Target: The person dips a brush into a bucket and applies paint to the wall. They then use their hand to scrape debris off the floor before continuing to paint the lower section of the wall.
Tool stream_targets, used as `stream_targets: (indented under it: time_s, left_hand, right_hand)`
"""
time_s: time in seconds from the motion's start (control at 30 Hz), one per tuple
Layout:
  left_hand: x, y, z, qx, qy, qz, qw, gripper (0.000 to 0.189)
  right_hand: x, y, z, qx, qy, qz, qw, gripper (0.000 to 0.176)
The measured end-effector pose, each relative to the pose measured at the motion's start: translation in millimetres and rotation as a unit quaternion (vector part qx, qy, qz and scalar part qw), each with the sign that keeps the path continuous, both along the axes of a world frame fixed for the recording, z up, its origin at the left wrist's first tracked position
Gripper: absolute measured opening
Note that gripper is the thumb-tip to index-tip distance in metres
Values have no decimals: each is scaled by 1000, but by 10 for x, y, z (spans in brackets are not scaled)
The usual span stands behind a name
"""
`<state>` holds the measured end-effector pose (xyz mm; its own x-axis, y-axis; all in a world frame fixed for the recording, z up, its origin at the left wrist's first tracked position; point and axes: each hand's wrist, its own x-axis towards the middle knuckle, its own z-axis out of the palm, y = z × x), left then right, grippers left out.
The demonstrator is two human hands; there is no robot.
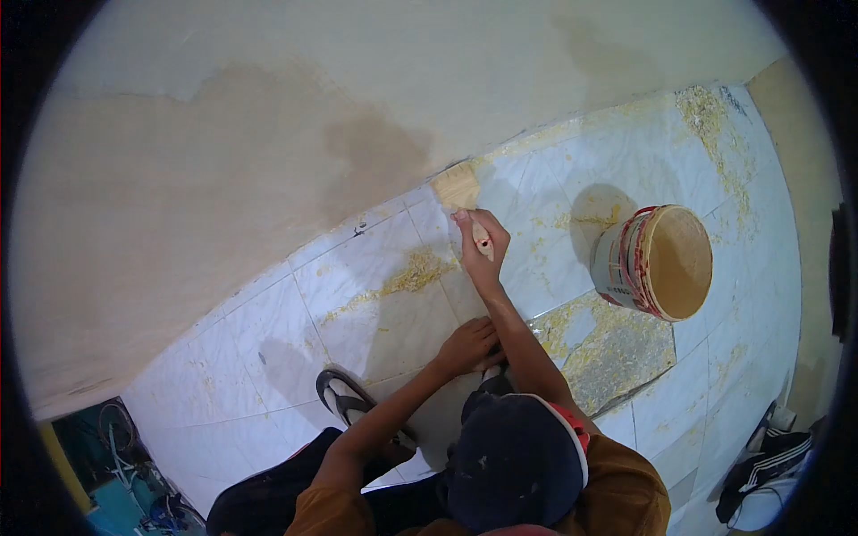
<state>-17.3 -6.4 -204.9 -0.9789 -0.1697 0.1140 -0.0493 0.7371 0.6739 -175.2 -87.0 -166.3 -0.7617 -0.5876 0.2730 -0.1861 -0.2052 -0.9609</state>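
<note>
Head view, right hand point(484, 246): fingers closed around handle of wide paintbrush point(457, 186).
Paintbrush: bristles at foot of wall point(241, 161).
Left hand point(468, 346): beside right forearm; grip cannot be told.
Bucket point(619, 259): on tiled floor point(349, 268), near paintbrush.

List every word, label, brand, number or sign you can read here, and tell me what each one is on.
No text can be read with certainty.
Bucket: lettering on its side, too small and blurred to read.
Brush: no readable text.
Cap: a small pale mark, too unclear to call writing.
Dark cloth item: white stripes, no readable words.
</note>
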Motion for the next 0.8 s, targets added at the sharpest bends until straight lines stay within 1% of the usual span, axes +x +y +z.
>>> stream_targets:
  time_s: [0.13,0.2,0.23,0.27,0.3,0.33,0.4,0.43,0.47,0.5,0.53,0.6,0.63,0.7,0.77,0.8]
  left_hand:
    - [-10,-16,31,7,16,3,1000,53]
    - [-12,-79,10,106,-29,34,993,50]
    - [-49,-146,-17,89,-17,127,988,51]
    - [-116,-247,-9,72,-5,219,973,51]
    - [-218,-371,42,12,-11,366,931,60]
    - [-306,-578,75,-47,7,443,895,81]
    - [-467,-889,57,-89,-32,468,879,96]
    - [-565,-962,34,-84,-31,467,880,96]
    - [-657,-1012,-32,-114,-8,439,891,101]
    - [-763,-1078,-51,-145,16,409,901,106]
    - [-895,-1143,-69,-144,17,407,902,106]
    - [-1200,-1220,-41,-101,-57,437,892,116]
    - [-1328,-1262,-31,-100,-57,434,893,116]
    - [-1566,-1318,-22,-83,-67,467,878,120]
    - [-1737,-1306,-4,-82,-77,457,882,120]
    - [-1810,-1291,12,-86,-85,460,880,119]
  right_hand:
    - [-5,-29,-22,-27,-36,-19,999,10]
    - [-36,7,10,-33,-83,-39,995,8]
    - [-79,56,35,-32,-82,-39,995,8]
    - [-128,151,81,-30,-80,-61,994,8]
    - [-170,252,145,-27,-80,-84,993,8]
    - [-209,351,239,-25,-68,-104,992,9]
    - [-287,556,343,-17,-53,-119,991,9]
    - [-321,653,382,-11,-38,-129,991,9]
    - [-352,740,411,-8,-35,-129,991,9]
    - [-378,809,433,-8,-28,-136,990,13]
    - [-392,859,452,-9,-23,-144,989,17]
    - [-405,936,516,5,-30,-158,987,18]
    - [-414,964,551,16,-36,-169,985,19]
    - [-432,1009,591,30,-26,-177,983,20]
    - [-438,1052,604,20,-24,-196,980,12]
    - [-436,1082,616,21,-24,-198,980,12]
